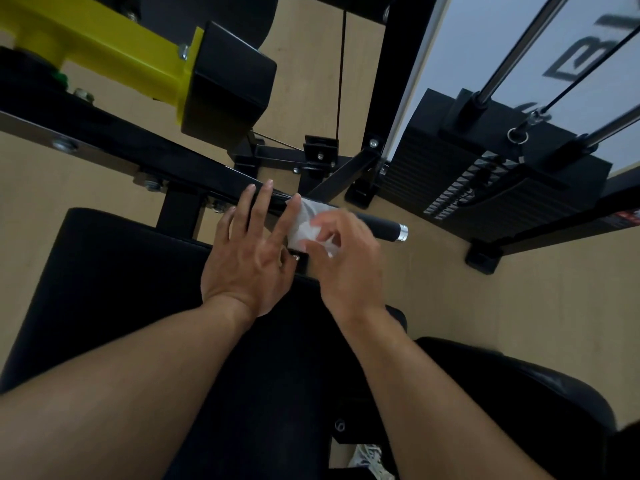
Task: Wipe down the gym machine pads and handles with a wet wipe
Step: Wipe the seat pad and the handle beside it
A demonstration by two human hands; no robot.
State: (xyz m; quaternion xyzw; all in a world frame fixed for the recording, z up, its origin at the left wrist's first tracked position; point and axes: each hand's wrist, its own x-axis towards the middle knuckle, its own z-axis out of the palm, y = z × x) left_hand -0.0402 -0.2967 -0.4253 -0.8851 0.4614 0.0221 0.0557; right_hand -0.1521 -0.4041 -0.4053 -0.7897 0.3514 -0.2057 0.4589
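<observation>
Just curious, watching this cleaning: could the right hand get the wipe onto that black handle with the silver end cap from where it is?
Probably yes. The right hand pinches the wet wipe right against the handle, and nothing lies between them.

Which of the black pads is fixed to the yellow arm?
The small boxy pad at upper left, bolted to the yellow arm's end. The big flat pad under the person's forearms sits lower, away from it.

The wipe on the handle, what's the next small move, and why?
Probably slide the wipe outward along the handle toward its chrome cap. The right hand pinches it at the inner end, the left hand lies open beside, and the outer grip looks uncovered.
</observation>
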